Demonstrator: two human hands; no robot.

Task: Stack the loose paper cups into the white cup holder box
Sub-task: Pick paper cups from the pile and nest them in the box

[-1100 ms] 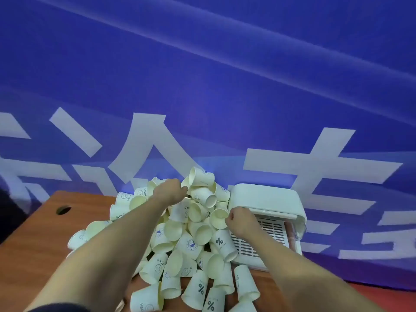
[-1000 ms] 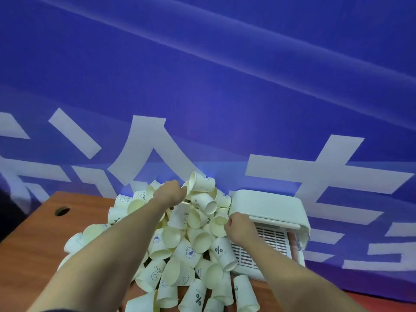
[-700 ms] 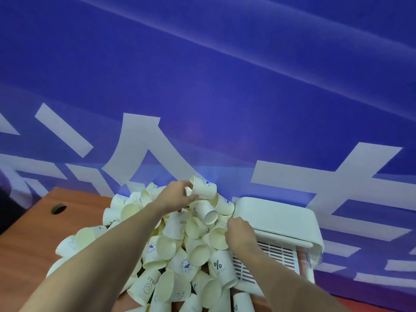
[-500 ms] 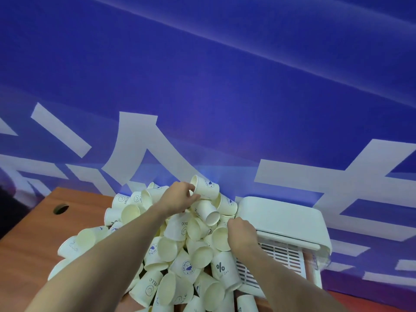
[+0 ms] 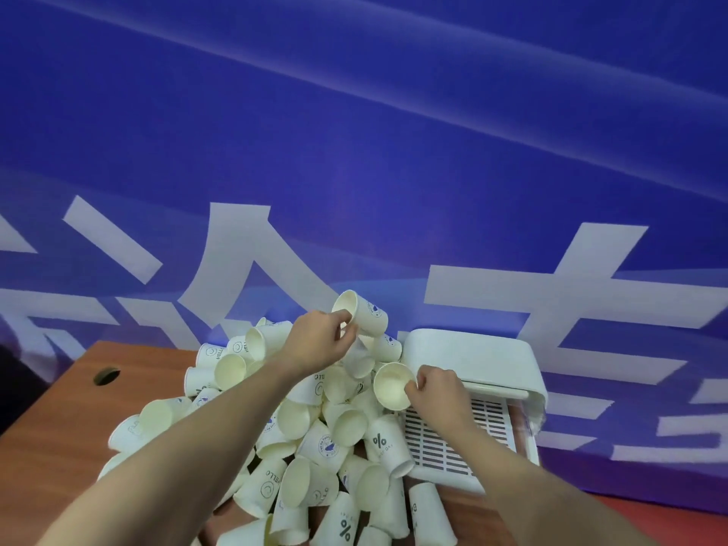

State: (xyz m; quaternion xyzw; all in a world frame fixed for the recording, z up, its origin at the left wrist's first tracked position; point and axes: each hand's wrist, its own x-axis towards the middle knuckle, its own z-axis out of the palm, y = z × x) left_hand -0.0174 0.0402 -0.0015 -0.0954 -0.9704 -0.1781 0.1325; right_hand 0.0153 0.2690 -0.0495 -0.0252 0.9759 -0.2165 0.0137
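A heap of loose cream paper cups (image 5: 315, 443) covers the middle of the wooden table. The white cup holder box (image 5: 468, 360) lies at the heap's right side, its lid raised and its slotted tray (image 5: 461, 439) showing. My left hand (image 5: 319, 340) pinches the rim of one cup (image 5: 362, 317), lifted above the top of the heap with its mouth turned toward me. My right hand (image 5: 437, 388) pinches the rim of a second cup (image 5: 392, 386) just left of the box, its mouth also facing me.
The wooden table (image 5: 75, 407) has a round cable hole (image 5: 106, 375) near its left rear corner. A blue banner with white characters (image 5: 354, 151) hangs directly behind the table and box. Cups spill toward the table's near edge.
My left hand opened over the top cup, took it by the rim and lifted it off the heap. My right hand took a cup by its rim and raised it slightly beside the box.
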